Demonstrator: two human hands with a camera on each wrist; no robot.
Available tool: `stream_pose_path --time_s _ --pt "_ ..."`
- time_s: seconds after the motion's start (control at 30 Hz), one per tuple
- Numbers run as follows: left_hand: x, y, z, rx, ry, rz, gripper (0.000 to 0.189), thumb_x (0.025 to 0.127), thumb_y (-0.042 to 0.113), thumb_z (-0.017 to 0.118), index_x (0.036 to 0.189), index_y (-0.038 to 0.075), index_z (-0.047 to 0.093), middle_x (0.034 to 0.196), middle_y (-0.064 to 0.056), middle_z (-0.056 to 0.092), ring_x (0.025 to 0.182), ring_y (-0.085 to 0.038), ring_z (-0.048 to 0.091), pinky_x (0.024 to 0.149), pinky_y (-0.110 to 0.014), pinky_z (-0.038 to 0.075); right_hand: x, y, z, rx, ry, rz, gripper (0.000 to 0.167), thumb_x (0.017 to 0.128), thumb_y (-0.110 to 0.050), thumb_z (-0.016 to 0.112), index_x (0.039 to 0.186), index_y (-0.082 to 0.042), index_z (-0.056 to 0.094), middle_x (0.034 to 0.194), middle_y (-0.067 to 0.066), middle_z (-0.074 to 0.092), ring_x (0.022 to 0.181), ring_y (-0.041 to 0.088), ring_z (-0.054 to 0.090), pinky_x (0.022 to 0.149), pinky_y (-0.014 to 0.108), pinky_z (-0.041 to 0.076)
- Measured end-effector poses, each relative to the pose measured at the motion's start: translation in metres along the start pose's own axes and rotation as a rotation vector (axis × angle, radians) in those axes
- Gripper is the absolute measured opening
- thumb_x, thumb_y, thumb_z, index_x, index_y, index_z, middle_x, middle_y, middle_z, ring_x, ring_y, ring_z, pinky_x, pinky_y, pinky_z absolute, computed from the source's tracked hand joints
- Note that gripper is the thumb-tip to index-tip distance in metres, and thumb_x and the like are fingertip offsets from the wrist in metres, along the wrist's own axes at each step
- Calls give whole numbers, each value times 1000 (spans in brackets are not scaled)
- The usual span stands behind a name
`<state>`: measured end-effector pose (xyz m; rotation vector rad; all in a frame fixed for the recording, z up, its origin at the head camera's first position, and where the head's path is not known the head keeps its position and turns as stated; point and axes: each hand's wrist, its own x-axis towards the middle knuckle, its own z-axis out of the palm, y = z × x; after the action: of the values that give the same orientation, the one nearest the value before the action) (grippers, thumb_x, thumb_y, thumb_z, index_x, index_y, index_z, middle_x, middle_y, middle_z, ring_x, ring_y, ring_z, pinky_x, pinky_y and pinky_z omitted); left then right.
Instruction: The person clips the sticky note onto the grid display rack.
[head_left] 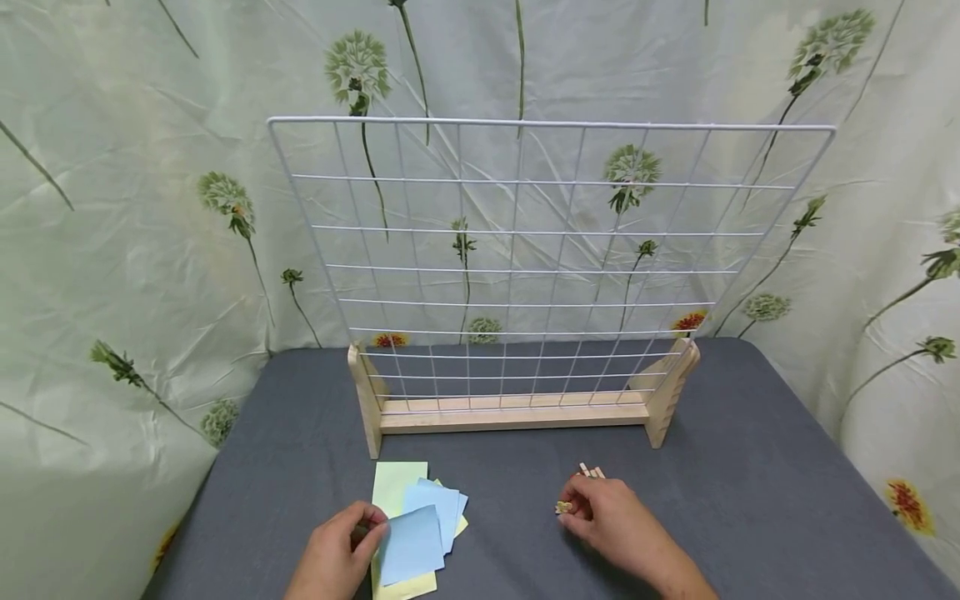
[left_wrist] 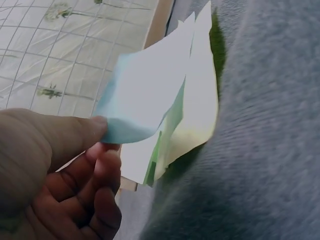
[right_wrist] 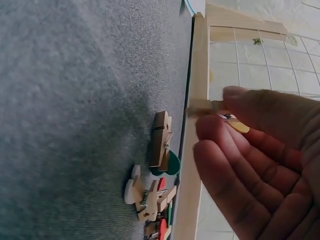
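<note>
My left hand [head_left: 341, 546] pinches a blue sticky note [head_left: 412, 546] at its left corner, thumb against fingers; in the left wrist view the note [left_wrist: 145, 95] bends upward from the fingertips. Under it lie more blue notes [head_left: 447, 504] and pale yellow-green sheets [head_left: 396, 483]. My right hand [head_left: 611, 521] pinches a small wooden clothespin [head_left: 563, 507] between thumb and index finger. In the right wrist view the clothespin [right_wrist: 205, 106] shows a yellow decoration, partly hidden by the fingers. Several more clothespins [right_wrist: 160, 145] lie on the table near that hand, some with green or red decorations.
A white wire grid [head_left: 525, 233] stands upright in a wooden base [head_left: 517, 414] at the back of the dark grey table [head_left: 300, 433]. Behind hangs a pale curtain [head_left: 112, 250] printed with flowers.
</note>
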<state>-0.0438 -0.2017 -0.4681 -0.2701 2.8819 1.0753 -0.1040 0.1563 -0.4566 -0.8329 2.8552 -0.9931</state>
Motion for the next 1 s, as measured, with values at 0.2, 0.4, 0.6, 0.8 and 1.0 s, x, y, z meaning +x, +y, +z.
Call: stream_pose_path --time_s 0.2,0.4,0.6,0.8,1.0 --pt "3 0 -8 -102 -17 -47 4 95 13 71 99 12 70 86 4 67 67 -8 52 59 -24 45 9 -2 -3 -23 17 -41 9 86 -14 81 92 -13 75 83 -9 73 72 -7 59 63 21 52" --pt "9 1 -15 -117 43 10 4 92 13 75 96 15 74 90 3 63 68 -5 50 60 -22 45 20 -9 -8 -93 -8 -87 9 91 -15 75 99 -12 78 92 -5 76 82 4 69 70 26 56" --pt "20 7 -19 -78 81 26 4 93 14 74 98 14 74 89 1 62 71 -9 51 59 -23 44 34 -22 -11 -105 -45 -93 13 96 -17 70 105 -11 77 98 -2 77 87 11 72 73 28 57" --pt "29 12 -25 -113 151 135 4 93 10 74 96 13 75 86 1 63 66 -4 50 59 -22 44 52 -30 -7 -119 -10 -99 15 97 -14 69 109 -9 76 99 0 77 87 11 72 73 27 57" --pt "39 20 -35 -117 173 166 5 95 11 72 99 13 74 88 0 63 65 -5 50 57 -24 43 71 -41 -5 -148 86 -61 13 92 -16 75 104 -12 77 94 -2 76 80 8 68 68 25 53"
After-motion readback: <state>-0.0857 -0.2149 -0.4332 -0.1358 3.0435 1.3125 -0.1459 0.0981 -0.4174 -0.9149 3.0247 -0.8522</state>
